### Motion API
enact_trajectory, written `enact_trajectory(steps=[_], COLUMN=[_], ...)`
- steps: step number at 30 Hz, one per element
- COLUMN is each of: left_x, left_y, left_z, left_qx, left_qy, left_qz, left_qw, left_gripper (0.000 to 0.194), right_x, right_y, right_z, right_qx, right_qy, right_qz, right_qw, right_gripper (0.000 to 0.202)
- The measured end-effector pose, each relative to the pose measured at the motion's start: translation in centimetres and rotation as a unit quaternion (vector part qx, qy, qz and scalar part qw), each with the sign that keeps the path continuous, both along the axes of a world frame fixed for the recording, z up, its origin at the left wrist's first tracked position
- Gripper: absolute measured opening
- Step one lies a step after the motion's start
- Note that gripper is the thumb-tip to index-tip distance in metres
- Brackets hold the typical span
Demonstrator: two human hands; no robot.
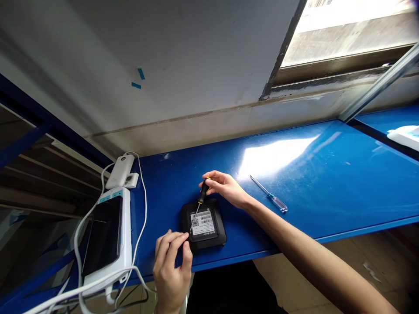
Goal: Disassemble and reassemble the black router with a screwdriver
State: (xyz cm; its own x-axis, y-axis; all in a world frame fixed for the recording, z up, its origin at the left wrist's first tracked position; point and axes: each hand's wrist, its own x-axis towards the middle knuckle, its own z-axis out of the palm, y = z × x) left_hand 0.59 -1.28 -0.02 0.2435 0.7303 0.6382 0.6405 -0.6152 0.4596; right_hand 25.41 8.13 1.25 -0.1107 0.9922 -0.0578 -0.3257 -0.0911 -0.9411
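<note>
A black square electronic device (221,229) with rounded corners lies on the blue table, its underside up and a white printed label (205,223) showing. My right hand (222,185) grips the black and yellow handle of a screwdriver (204,190) above it. The shaft slants down, its tip at the device's near left corner. Beside that corner is my left hand (172,261), fingers bent and thumb apart, with the index fingertip at or close to the device's edge. Nothing shows in its grasp.
A second screwdriver with a clear handle (277,202) lies right of my right forearm. At the left stand a white device with a dark screen (104,235), a white power bank (119,171) and loose white cables (144,205). The blue table (327,187) meets a wall behind.
</note>
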Motion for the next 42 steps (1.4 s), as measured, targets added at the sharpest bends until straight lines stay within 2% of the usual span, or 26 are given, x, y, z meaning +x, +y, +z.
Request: enact_trajectory(steps=[8, 13, 19, 25, 31, 36, 39, 42], left_x=[0.7, 0.8, 1.1, 0.9, 0.1, -0.5, -0.6, -0.4], left_y=[-0.1, -0.1, 0.1, 0.1, 0.3, 1.5, 2.5, 3.2], left_z=[0.0, 0.2, 0.4, -0.2, -0.7, -0.2, 0.0, -0.1], left_qx=[0.004, -0.012, -0.046, -0.079, -0.127, -0.203, -0.218, -0.219], left_qy=[0.016, 0.017, 0.03, 0.059, 0.093, 0.124, 0.135, 0.144], left_qz=[0.005, 0.016, 0.033, 0.037, 0.011, -0.044, -0.071, -0.089], left_qw=[1.0, 1.0, 0.998, 0.994, 0.987, 0.97, 0.964, 0.961], left_gripper=[0.012, 0.012, 0.008, 0.015, 0.039, 0.073, 0.089, 0.097], right_x=[0.0, 0.2, 2.1, 2.9, 2.7, 2.6, 2.4, 2.1], right_y=[-0.1, 0.2, 1.0, 1.2, 1.0, 1.2, 1.0, 0.6], right_z=[0.1, 0.0, -0.1, 0.2, 0.3, 0.1, 0.3, 0.9], right_qx=[0.001, 0.01, 0.013, 0.01, 0.029, 0.051, 0.071, 0.09], right_qy=[-0.003, 0.0, -0.029, -0.07, -0.084, -0.077, -0.075, -0.079], right_qz=[-0.008, -0.099, -0.229, -0.256, -0.25, -0.275, -0.297, -0.312], right_qw=[1.0, 0.995, 0.973, 0.964, 0.964, 0.957, 0.949, 0.942], right_gripper=[0.042, 0.043, 0.044, 0.047, 0.047, 0.042, 0.039, 0.037])
